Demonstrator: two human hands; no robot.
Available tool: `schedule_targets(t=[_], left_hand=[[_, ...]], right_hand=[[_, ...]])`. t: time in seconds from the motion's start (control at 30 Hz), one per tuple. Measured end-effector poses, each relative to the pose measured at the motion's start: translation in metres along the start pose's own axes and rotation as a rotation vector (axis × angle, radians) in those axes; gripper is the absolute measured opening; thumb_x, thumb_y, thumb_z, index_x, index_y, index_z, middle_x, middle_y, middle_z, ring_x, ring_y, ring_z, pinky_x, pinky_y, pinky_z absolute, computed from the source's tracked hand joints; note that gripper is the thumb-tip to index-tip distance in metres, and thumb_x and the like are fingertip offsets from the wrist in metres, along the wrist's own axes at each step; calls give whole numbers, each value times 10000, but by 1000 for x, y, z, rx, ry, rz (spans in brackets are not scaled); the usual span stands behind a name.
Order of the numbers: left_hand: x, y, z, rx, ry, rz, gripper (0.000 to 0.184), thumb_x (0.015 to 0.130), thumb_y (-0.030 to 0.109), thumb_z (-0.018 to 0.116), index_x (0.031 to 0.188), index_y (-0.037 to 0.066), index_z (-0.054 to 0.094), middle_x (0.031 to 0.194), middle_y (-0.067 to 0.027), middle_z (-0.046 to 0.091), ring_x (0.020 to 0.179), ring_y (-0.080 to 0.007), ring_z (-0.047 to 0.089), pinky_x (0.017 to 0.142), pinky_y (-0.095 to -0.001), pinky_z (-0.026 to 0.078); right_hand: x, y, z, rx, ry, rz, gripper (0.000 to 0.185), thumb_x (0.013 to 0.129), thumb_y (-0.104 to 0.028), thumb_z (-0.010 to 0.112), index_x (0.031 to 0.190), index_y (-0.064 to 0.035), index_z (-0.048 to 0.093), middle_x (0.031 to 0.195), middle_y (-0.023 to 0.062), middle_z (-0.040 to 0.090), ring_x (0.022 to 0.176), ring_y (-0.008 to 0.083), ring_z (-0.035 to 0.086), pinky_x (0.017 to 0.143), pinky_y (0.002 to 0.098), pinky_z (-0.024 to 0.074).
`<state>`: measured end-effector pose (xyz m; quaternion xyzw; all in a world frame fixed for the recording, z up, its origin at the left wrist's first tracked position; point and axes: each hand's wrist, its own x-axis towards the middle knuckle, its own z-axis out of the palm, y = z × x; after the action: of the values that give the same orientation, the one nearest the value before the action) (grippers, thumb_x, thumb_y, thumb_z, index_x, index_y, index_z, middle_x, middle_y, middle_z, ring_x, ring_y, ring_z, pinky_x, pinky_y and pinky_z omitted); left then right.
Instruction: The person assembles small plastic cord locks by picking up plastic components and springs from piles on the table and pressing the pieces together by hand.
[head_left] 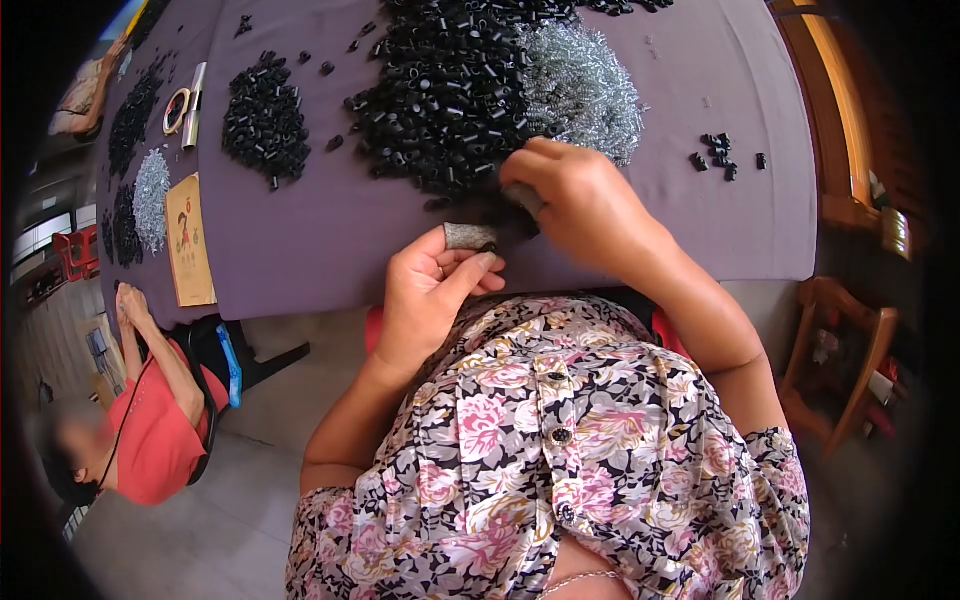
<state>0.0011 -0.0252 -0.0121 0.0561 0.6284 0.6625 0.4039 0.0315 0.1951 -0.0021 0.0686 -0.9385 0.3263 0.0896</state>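
Observation:
My left hand (430,290) is closed near the table's front edge, its thumb and fingers pinching a small black part (489,248). Grey cloth (470,236) is wrapped on a finger of that hand. To the right and a little farther forward, my right hand (570,195) reaches to the lower edge of a large pile of black cylindrical parts (440,100). Its fingers are bent downward, with grey material at the fingertips; what they hold, if anything, is hidden. Beyond this hand lies a heap of silvery springs (585,90).
A smaller black pile (266,115) lies left; a few black pieces (718,150) lie right. Farther left are a tape roll (176,111), a booklet (190,240) and more springs (152,200). A person in red (160,430) sits at left. A wooden chair (840,350) stands right.

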Motion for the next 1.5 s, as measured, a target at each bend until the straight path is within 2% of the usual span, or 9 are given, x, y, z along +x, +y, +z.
schedule_targets(t=[0.13, 0.4, 0.57, 0.67, 0.87, 0.97, 1.2, 1.23, 1.5], left_hand=[[-1, -2, -3, -16, 6, -4, 182, 970, 62, 656, 1138, -8, 652, 958, -94, 734, 793, -131, 703, 701, -236, 538], [1, 0, -4, -16, -12, -14, 178, 969, 60, 658, 1135, -6, 659, 955, -86, 729, 796, -125, 695, 707, -234, 538], [-1, 0, -5, -27, 2, -20, 184, 966, 53, 645, 1137, -14, 656, 974, -113, 730, 800, -149, 699, 718, -252, 539], [-2, -1, -6, -29, 4, -13, 187, 966, 54, 644, 1140, -14, 654, 976, -113, 730, 800, -150, 699, 718, -253, 539], [-1, 2, -6, -37, 0, -11, 182, 972, 66, 653, 1142, 1, 658, 958, -78, 729, 798, -122, 695, 701, -231, 528], [-2, 4, -5, -45, 4, 9, 183, 972, 71, 654, 1140, -1, 658, 959, -77, 728, 801, -123, 695, 696, -227, 524], [7, 13, 18, -38, -109, 25, 179, 978, 46, 630, 1141, -23, 652, 998, -95, 731, 821, -134, 697, 745, -245, 547], [7, 15, 20, -38, -122, 30, 173, 979, 41, 628, 1138, -25, 652, 1004, -96, 730, 825, -132, 696, 751, -246, 549], [9, 14, 31, -19, -142, 70, 168, 983, 11, 614, 1141, -37, 641, 1023, -97, 727, 858, -131, 699, 781, -249, 564]], right_hand=[[-8, 7, -17, 209, 208, 144, 268, 759, 43, 671, 1008, -55, 679, 902, 135, 662, 857, 356, 674, 733, 420, 545], [-6, -2, -18, -40, 48, -5, 317, 716, 90, 664, 1007, -33, 694, 925, 112, 639, 852, 319, 659, 733, 399, 536], [12, -11, 5, -246, -125, -125, 168, 732, -102, 678, 895, -66, 701, 920, 73, 622, 904, 264, 642, 728, 382, 570], [16, -19, 11, -298, -153, -126, 160, 731, -105, 682, 886, -72, 703, 920, 70, 618, 912, 256, 645, 726, 373, 575], [11, -10, 7, -108, -86, -94, 247, 667, 9, 703, 908, -23, 662, 908, 100, 610, 881, 272, 653, 673, 373, 537], [-1, -16, -15, 299, -127, 195, 242, 738, 42, 703, 978, 12, 692, 926, 113, 691, 857, 249, 707, 727, 349, 567], [-39, -23, -14, 764, -67, 491, 174, 867, 36, 707, 1041, 35, 697, 899, 95, 739, 844, 139, 704, 762, 288, 557], [-43, -21, -15, 809, -89, 504, 171, 893, -18, 741, 1049, 29, 689, 935, 21, 705, 875, 97, 673, 764, 251, 545], [-50, -15, -22, 945, -109, 526, 121, 895, 8, 720, 1009, 33, 687, 909, 38, 718, 843, 94, 681, 753, 240, 553]])
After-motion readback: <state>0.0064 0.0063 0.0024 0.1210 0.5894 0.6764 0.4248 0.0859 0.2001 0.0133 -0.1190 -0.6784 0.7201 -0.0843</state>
